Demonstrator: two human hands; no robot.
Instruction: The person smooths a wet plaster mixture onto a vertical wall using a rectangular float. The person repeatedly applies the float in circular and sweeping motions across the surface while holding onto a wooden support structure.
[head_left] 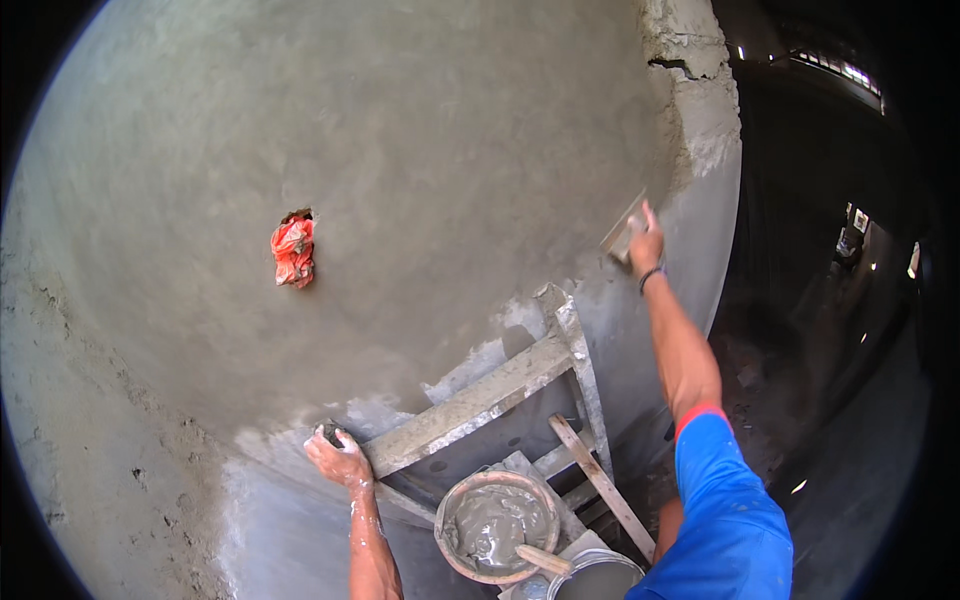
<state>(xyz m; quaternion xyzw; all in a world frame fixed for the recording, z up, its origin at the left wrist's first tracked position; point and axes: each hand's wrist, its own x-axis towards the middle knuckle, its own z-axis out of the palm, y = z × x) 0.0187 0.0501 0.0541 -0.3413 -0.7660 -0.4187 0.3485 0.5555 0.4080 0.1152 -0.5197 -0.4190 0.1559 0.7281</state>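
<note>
The right hand [646,246] is closed around a flat rectangular float [623,237], which is pressed against the wet grey plaster wall [430,150] near its rough broken corner. The left hand [338,458] is braced low on the wall, fingers curled over a small dark lump that cannot be identified. With the reach so extended, a ridge could be dragged into the smooth, damp skim, or crumbling edge material knocked loose. A crumpled red rag [293,250] is stuffed into a hole in the wall. Below, a mortar-crusted wooden scaffold frame [480,400] is seen, with a round pan [497,525] of grey mortar balanced on it; it could be tipped by a shifted foot
</note>
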